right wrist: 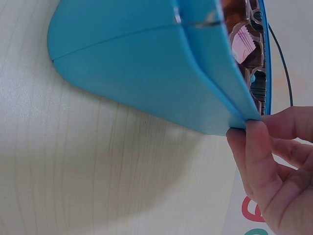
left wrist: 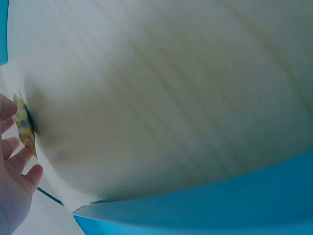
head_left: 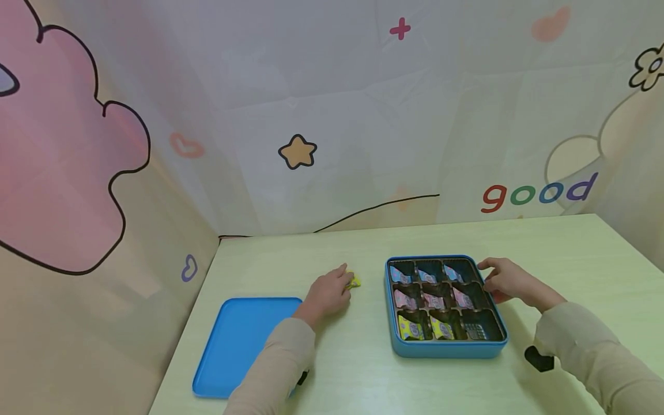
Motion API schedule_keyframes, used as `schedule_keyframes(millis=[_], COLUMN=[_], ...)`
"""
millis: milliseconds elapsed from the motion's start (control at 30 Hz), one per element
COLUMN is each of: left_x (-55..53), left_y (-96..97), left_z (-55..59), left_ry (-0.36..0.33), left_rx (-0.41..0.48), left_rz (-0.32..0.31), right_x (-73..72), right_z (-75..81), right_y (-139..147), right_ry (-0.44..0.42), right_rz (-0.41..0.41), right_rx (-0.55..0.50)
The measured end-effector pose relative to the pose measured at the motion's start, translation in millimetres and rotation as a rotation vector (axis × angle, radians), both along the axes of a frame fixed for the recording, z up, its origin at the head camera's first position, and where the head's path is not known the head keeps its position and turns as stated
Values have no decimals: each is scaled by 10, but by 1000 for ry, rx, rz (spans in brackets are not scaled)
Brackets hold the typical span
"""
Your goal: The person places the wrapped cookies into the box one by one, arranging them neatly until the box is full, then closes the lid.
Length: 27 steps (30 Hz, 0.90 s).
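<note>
My left hand is at a small yellow wrapped packet, left of the box. The left wrist view shows its fingertips around the packet's edge, which they seem to pinch; what is inside the wrapper is hidden. My right hand pinches the right rim of a blue square tin box, thumb and fingers at its edge in the right wrist view. A dark divided tray in the box holds blue packets at the back, pink packets mid-row and two yellow packets in front. The front right compartment shows its patterned bottom.
A flat blue lid lies on the pale wooden table at the left, partly under my left forearm. A printed cloth hangs behind the table and along its left side.
</note>
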<state>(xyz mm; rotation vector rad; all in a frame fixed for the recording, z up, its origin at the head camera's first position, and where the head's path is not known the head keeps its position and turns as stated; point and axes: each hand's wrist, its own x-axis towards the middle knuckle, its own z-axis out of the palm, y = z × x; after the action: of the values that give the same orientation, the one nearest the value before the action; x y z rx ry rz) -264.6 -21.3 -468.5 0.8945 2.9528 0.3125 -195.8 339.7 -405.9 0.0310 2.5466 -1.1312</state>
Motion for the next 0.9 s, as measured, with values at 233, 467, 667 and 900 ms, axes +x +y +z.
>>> schedule_keyframes(millis=[233, 467, 667, 900], left_x=[-6, -18, -24, -37], left_y=[-38, -59, -73, -97], left_z=[-15, 10, -4, -4], left_ry=[-49, -26, 44, 93], left_rx=[-9, -45, -53, -8], left_rz=[61, 65, 25, 5], right_x=[-2, -4, -1, 1], right_z=[-5, -9, -3, 2], right_y=[-5, 4, -2, -8], right_ry=[5, 7, 10, 5], right_rz=[4, 5, 5, 3], right_rx=[5, 6, 10, 13])
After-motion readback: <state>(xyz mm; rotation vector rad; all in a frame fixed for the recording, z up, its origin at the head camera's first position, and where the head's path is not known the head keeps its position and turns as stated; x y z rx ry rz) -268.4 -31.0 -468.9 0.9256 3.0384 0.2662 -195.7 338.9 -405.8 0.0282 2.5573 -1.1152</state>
